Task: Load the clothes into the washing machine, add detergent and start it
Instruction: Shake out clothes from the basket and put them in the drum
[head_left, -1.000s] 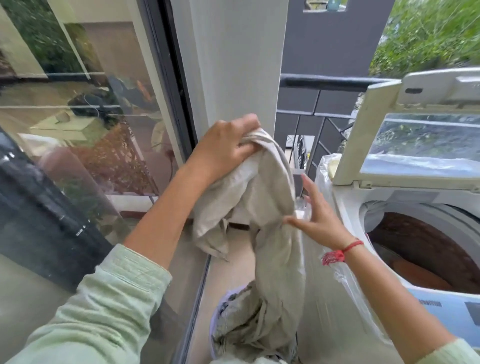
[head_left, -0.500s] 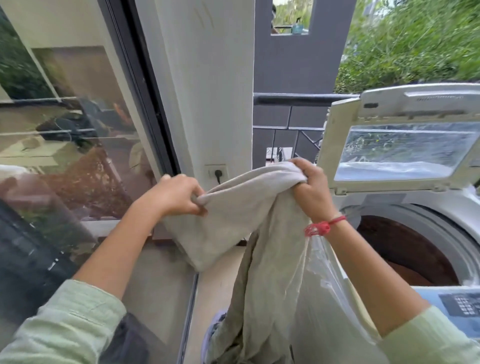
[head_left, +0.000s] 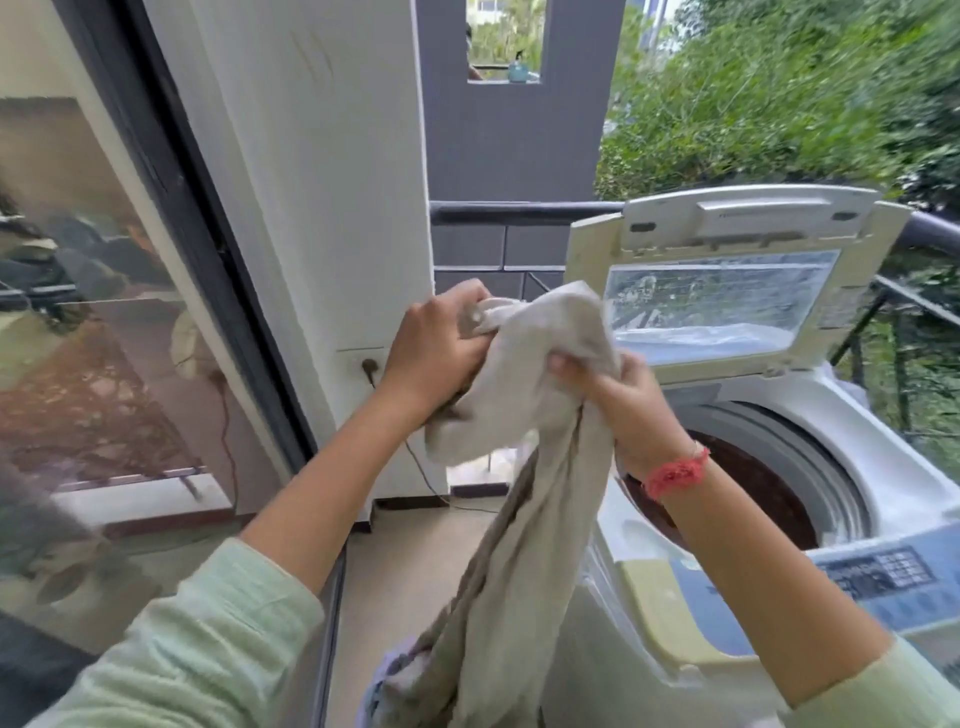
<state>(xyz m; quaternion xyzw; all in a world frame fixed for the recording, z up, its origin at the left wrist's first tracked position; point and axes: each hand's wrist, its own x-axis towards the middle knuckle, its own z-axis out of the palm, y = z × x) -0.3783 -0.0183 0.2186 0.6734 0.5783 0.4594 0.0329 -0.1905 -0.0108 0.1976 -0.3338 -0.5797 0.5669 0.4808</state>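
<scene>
A long beige cloth (head_left: 524, 519) hangs from both my hands, just left of a white top-loading washing machine (head_left: 883, 457). My left hand (head_left: 436, 353) grips its bunched upper end. My right hand (head_left: 623, 400), with a red thread on the wrist, clutches the cloth a little lower and to the right, near the drum's left rim. The machine's lid (head_left: 727, 280) stands open and upright. A dark reddish-brown garment (head_left: 753, 493) lies inside the drum. The cloth's lower end trails down into a laundry basket (head_left: 384, 686) at the bottom edge, mostly hidden.
A glass sliding door with a dark frame (head_left: 171, 208) fills the left. A white pillar (head_left: 322, 208) holds a wall socket with a plug (head_left: 369, 364). A dark balcony railing (head_left: 519, 213) runs behind the machine. The blue control panel (head_left: 883, 577) faces me.
Both hands have come closer together and bunched the cloth's top. The cloth and hands have moved right, nearer the drum opening. My view has turned further toward the machine.
</scene>
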